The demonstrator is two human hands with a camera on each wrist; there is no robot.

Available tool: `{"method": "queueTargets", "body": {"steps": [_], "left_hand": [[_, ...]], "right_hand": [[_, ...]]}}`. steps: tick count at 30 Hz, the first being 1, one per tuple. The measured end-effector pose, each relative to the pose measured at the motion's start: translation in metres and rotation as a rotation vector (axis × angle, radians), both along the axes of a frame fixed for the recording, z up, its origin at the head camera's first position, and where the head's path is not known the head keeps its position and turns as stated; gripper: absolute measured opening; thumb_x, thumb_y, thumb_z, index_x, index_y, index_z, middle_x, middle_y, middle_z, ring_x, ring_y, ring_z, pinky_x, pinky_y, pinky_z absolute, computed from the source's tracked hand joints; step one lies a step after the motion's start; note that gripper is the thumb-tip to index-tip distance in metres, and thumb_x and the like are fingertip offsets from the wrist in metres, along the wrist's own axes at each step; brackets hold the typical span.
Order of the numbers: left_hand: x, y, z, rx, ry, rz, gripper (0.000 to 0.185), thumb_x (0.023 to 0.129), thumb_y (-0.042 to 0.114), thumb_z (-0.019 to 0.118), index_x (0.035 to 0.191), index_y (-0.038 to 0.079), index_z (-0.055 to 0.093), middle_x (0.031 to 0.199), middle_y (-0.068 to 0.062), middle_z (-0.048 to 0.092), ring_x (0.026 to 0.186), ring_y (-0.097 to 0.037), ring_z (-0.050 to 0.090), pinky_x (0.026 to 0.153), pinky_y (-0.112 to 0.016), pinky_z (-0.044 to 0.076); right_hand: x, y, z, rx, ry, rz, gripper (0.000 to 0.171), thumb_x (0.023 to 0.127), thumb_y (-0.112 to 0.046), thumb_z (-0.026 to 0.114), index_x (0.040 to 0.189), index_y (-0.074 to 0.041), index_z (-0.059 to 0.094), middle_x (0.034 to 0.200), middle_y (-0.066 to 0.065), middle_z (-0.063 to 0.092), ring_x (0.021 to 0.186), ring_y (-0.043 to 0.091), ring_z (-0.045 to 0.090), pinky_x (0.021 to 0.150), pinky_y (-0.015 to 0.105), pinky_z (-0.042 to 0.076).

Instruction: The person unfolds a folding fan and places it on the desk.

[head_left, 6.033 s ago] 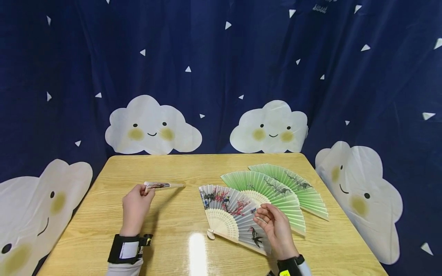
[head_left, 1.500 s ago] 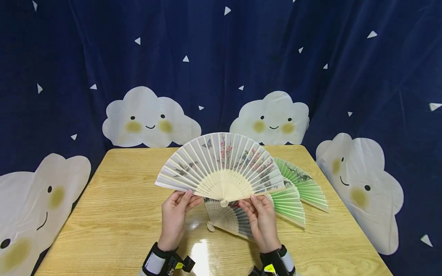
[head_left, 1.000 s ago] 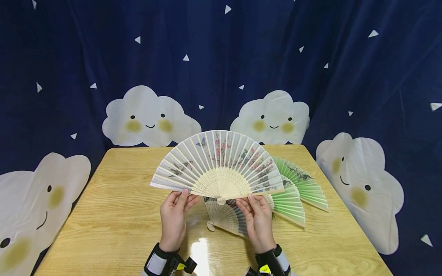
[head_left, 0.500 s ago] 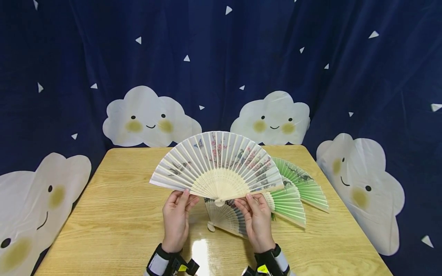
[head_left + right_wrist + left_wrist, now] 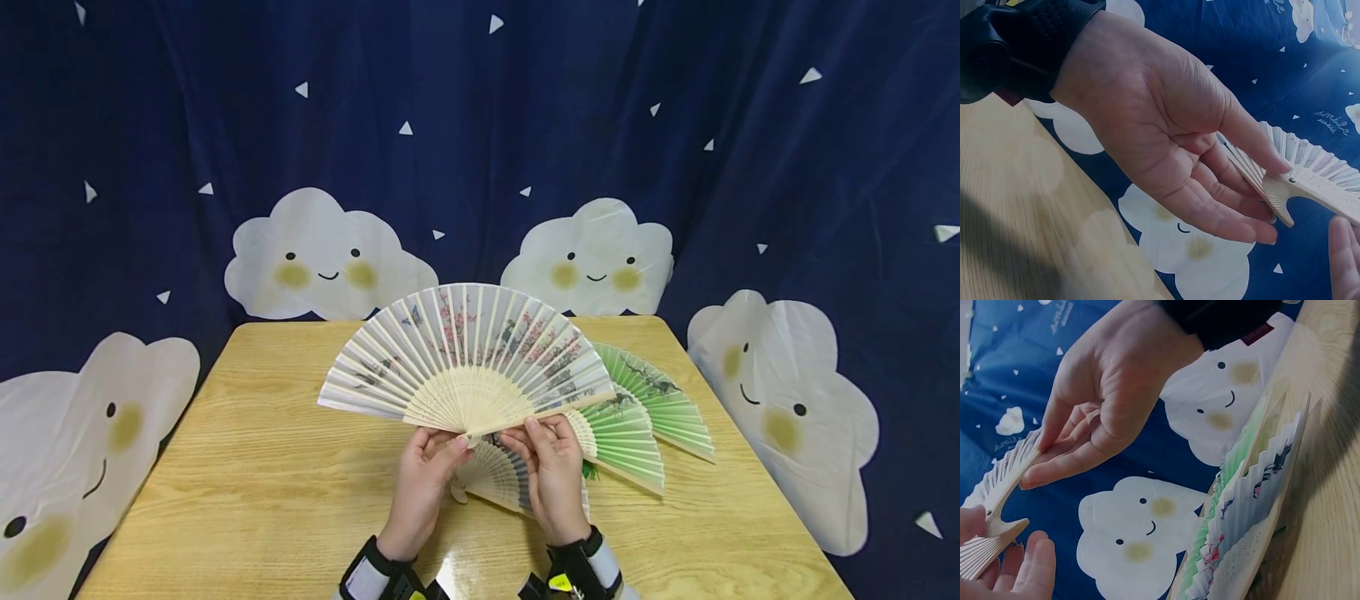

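Note:
A spread white folding fan (image 5: 480, 400), with pink blossoms, birds and a butterfly, is held up over the table. My left hand (image 5: 423, 492) pinches it close to the rivet at its base, thumb in front. Between thumb and fingers, my right hand (image 5: 558, 492) grips the lower edge stick on the right side. The left wrist view shows the right hand (image 5: 1116, 387) on that stick, the left hand's fingertips (image 5: 1038, 556) beside the rivet. Behind the hands lies a second spread fan, greyish with flowers (image 5: 495, 479), partly hidden.
Two spread green fans, the nearer one (image 5: 630, 442) and the farther one (image 5: 671, 396), overlap on the right of the wooden table (image 5: 247, 467). A green tassel (image 5: 590, 472) shows beside the right hand. Behind the table hangs a dark blue curtain (image 5: 465, 125) with clouds.
Six seconds ago my left hand held a folded fan at the left; now a fan is spread between both hands. In the last half second the left hand moved right, from its left edge stick to the rivet.

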State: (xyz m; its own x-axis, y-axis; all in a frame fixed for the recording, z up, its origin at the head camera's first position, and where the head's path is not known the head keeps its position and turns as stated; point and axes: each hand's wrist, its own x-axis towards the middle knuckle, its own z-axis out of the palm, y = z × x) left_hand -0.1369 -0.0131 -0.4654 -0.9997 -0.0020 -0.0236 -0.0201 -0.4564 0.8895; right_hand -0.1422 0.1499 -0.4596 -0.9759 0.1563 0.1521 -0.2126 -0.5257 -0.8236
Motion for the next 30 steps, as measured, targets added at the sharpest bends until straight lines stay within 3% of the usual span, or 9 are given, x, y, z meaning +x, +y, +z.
{"method": "queueTargets", "body": {"steps": [6, 15, 18, 25, 30], "left_hand": [[0.000, -0.001, -0.002, -0.033, 0.004, 0.028, 0.041, 0.089, 0.002, 0.068, 0.123, -0.007, 0.047, 0.105, -0.006, 0.062, 0.091, -0.012, 0.067, 0.084, -0.029, 0.059], [-0.004, -0.014, -0.001, -0.224, 0.036, 0.191, 0.040, 0.087, 0.006, 0.071, 0.122, -0.005, 0.053, 0.113, -0.016, 0.063, 0.101, -0.013, 0.065, 0.086, -0.020, 0.055], [-0.007, -0.021, -0.002, -0.240, 0.056, 0.233, 0.038, 0.088, 0.005, 0.070, 0.120, -0.005, 0.054, 0.110, -0.013, 0.063, 0.101, -0.013, 0.066, 0.086, -0.020, 0.056], [-0.020, -0.051, -0.006, -0.248, 0.121, 0.377, 0.031, 0.088, 0.004, 0.070, 0.115, -0.005, 0.055, 0.102, -0.006, 0.063, 0.092, -0.010, 0.068, 0.081, -0.019, 0.057], [-0.031, -0.085, -0.008, -0.223, 0.144, 0.531, 0.025, 0.087, 0.000, 0.070, 0.108, -0.003, 0.056, 0.098, -0.001, 0.065, 0.088, -0.005, 0.069, 0.079, -0.017, 0.057]], "right_hand": [[-0.002, -0.003, 0.000, -0.013, -0.006, 0.025, 0.011, 0.098, -0.009, 0.057, 0.101, -0.002, 0.049, 0.088, 0.006, 0.071, 0.084, 0.019, 0.073, 0.081, 0.033, 0.060], [-0.008, -0.007, -0.003, 0.057, -0.089, 0.131, 0.021, 0.097, -0.014, 0.059, 0.110, 0.001, 0.050, 0.096, 0.007, 0.072, 0.091, 0.019, 0.073, 0.084, 0.031, 0.059], [-0.008, -0.007, -0.004, 0.063, -0.110, 0.151, 0.025, 0.097, -0.013, 0.059, 0.113, 0.003, 0.048, 0.099, 0.008, 0.072, 0.092, 0.018, 0.072, 0.084, 0.030, 0.059], [-0.007, -0.002, -0.007, 0.066, -0.106, 0.174, 0.036, 0.098, -0.015, 0.058, 0.120, 0.008, 0.043, 0.099, 0.006, 0.072, 0.095, 0.020, 0.072, 0.087, 0.031, 0.058], [-0.005, 0.007, -0.009, 0.081, -0.113, 0.170, 0.037, 0.098, -0.018, 0.059, 0.121, 0.006, 0.043, 0.100, 0.004, 0.070, 0.096, 0.019, 0.072, 0.088, 0.031, 0.058]]}}
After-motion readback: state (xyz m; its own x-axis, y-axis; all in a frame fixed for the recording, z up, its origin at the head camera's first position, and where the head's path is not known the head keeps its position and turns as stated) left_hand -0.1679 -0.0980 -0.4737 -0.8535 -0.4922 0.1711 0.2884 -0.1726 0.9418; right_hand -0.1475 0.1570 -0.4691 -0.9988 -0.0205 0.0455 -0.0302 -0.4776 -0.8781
